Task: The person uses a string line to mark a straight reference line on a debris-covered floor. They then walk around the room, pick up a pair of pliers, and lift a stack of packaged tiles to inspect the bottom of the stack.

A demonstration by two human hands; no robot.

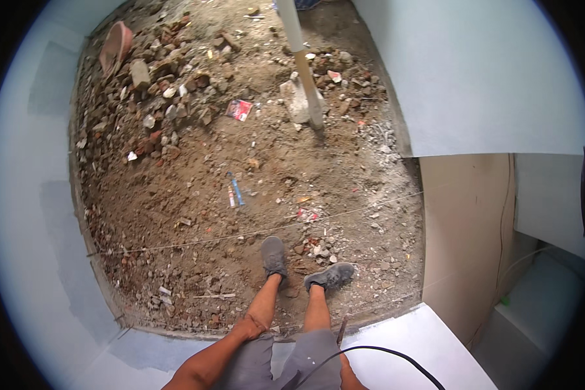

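Note:
My left arm reaches in from the lower edge, and my left hand [252, 327] lies over my bent left knee, with no object visible in it. Beside my right thigh, only a part of my right hand and arm [348, 376] shows, and the fingers are hidden. A thin brown rod [342, 329] sticks up just above it; whether the hand grips the rod cannot be made out. Ahead of my grey shoes [274, 255], a thin pale string [260, 231] stretches across the rubble floor.
A shovel [305, 78] stands with its blade in the dirt at the far side. Broken bricks and stones [166, 91] are heaped at far left, beside a pink pan [116, 47]. A red packet [239, 110] and a blue strip [236, 190] lie in the soil. A black cable [396, 354] curves at lower right.

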